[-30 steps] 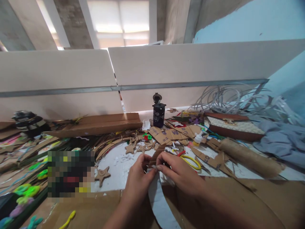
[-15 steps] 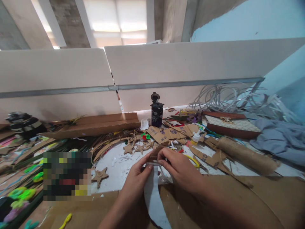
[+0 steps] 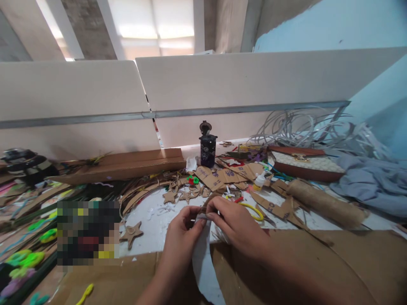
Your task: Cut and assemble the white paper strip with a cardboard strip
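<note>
Nearest, a brown cardboard sheet (image 3: 318,262) spreads below and to the right of the fingers, while a white-faced strip (image 3: 205,267) runs down from them. The left hand (image 3: 182,233) pinches the strip's upper end narrowly between thumb and forefinger; the right hand (image 3: 229,222), its fingers likewise drawn together, grips the same end from the right, close beside the left thumb. A brown cardboard piece (image 3: 211,197) shows between and just above the fingers; whether it is one with the strip cannot be told. One second earlier this piece stands well clear above the hands; now only a low portion shows. The change suggests that the end is being bent over or pressed down, and that this handwork is under way rather than complete. Beyond the fingers to the left, a cardboard star (image 3: 131,235) lies on the white desk (image 3: 151,231); beyond them to the right lies a yellow-handled tool (image 3: 262,215), apparently scissors, unheld. Farther in that direction are a small glue bottle (image 3: 259,182) and a brown roll (image 3: 326,203). Farthest, a dark bottle (image 3: 207,152) stands upright directly beyond the fingers, lid raised, with a handbag (image 3: 308,166) to its right.
</note>
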{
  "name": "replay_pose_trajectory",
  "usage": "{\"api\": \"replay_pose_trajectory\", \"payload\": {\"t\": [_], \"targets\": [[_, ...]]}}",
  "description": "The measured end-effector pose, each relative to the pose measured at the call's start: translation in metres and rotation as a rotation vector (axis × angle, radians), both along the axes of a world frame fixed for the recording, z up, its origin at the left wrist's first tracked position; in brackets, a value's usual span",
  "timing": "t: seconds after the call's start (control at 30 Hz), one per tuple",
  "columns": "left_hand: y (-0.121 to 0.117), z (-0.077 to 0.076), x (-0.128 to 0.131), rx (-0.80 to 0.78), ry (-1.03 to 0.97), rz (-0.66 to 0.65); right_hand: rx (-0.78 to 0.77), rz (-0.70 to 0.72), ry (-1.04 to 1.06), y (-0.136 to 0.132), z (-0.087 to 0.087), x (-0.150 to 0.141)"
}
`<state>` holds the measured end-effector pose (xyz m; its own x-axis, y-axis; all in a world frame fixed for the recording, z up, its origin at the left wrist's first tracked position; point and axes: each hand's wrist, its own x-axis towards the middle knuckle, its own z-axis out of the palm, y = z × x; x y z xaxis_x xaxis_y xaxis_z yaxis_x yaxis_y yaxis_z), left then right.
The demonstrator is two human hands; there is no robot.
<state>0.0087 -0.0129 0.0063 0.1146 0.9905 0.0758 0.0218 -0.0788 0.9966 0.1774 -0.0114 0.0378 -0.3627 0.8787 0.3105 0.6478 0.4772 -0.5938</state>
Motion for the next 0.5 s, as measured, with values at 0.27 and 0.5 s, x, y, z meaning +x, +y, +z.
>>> {"api": "replay_pose_trajectory", "payload": {"t": [0.27,0.5], "targets": [[-0.0013,0.0013,0.0021,-0.078,-0.085,-0.008,-0.018,-0.019,0.011,0.0013,0.0007,0.0009],[-0.0014,0.0037,0.0024,-0.126,-0.111,-0.013,-0.025,-0.027,0.002,0.0019,0.0016,0.0002]]}}
